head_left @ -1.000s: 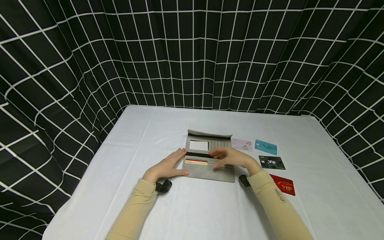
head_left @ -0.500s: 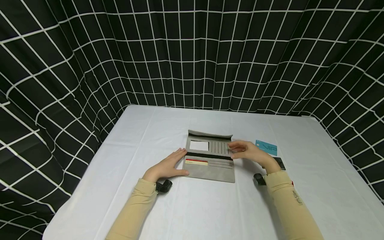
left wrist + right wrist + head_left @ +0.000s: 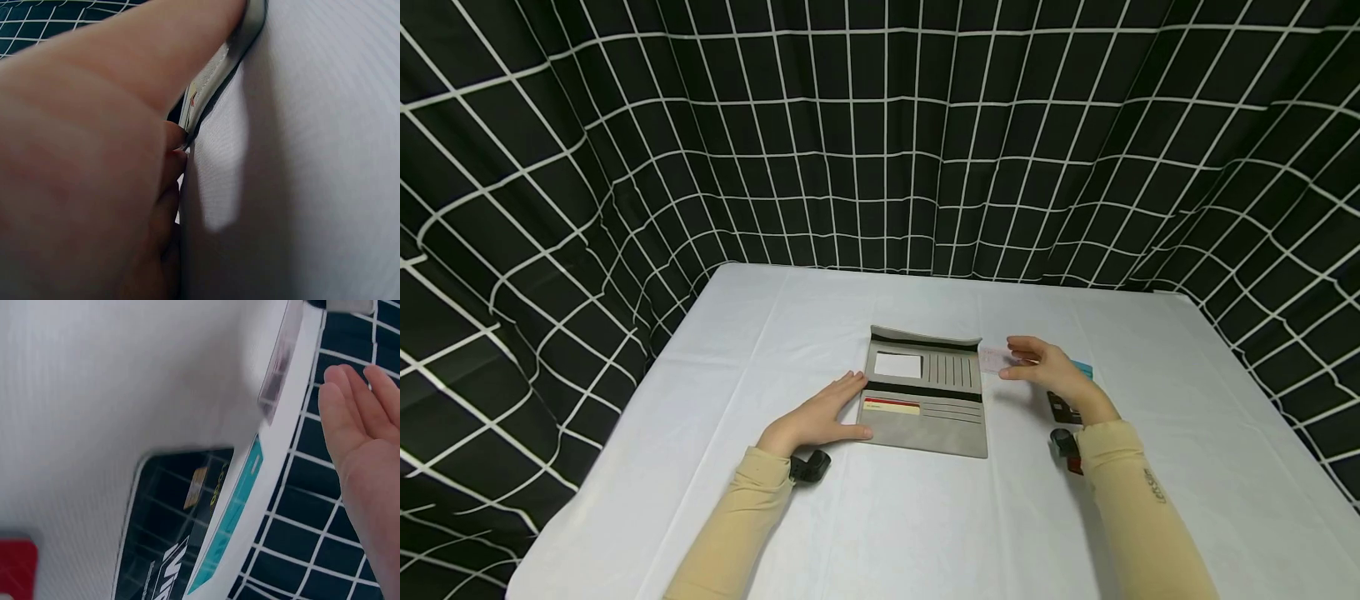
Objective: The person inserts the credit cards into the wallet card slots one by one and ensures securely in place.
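An opened grey wallet (image 3: 925, 435) lies flat on the white-covered table in the head view. A white card (image 3: 897, 365) fills its upper window, and cream and red cards (image 3: 891, 406) show in a lower slot. My left hand (image 3: 815, 414) rests at the wallet's left edge, thumb and fingers spread along it. Over the pale pink card (image 3: 994, 360) hovers my right hand (image 3: 1047, 371), its fingers loosely extended with nothing between them. The right wrist view shows those fingers (image 3: 337, 409) bare, and the pink card (image 3: 281, 369) flat on the cloth.
Right of the wallet lie a blue card (image 3: 1084, 368), a black card (image 3: 1063, 408) and a red card (image 3: 1074, 465), each partly covered by the right hand or arm. A black curtain with white grid lines (image 3: 880, 150) surrounds the table.
My right hand has moved right, from over the wallet's slots to beyond its right edge, over the pink card. The left hand and the wallet stay where they were.
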{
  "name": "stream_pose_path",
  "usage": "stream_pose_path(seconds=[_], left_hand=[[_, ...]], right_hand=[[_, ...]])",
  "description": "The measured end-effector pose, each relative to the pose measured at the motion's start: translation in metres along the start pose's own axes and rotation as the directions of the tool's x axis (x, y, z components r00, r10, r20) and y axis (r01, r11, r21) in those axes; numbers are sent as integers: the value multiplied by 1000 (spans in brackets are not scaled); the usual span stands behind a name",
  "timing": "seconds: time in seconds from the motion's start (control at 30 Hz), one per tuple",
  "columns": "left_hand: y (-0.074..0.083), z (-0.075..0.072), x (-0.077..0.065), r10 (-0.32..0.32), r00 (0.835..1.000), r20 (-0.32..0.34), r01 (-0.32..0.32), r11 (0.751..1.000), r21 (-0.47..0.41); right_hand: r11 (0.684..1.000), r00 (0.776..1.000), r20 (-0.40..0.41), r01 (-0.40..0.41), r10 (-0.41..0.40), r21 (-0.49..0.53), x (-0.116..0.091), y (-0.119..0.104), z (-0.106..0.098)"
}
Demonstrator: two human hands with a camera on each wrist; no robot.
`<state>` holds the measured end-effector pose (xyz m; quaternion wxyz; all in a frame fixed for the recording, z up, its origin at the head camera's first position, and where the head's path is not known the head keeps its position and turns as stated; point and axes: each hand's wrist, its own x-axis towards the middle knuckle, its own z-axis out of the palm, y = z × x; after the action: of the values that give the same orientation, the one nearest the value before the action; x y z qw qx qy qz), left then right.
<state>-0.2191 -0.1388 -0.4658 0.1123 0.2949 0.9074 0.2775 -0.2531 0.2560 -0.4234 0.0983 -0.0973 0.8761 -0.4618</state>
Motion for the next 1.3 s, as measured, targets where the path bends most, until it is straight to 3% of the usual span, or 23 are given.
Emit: stream_pose_path(seconds=[0.63,1.3], left_hand=[[-2,1,0,2,1000,3,-2,1000,1],[-5,2,2,30,1000,-5,-30,1000,5]], right_hand=[[986,988,-14,-153,152,-66,13,7,-15],[971,977,-10,-213,213,-105,18,16,-10]])
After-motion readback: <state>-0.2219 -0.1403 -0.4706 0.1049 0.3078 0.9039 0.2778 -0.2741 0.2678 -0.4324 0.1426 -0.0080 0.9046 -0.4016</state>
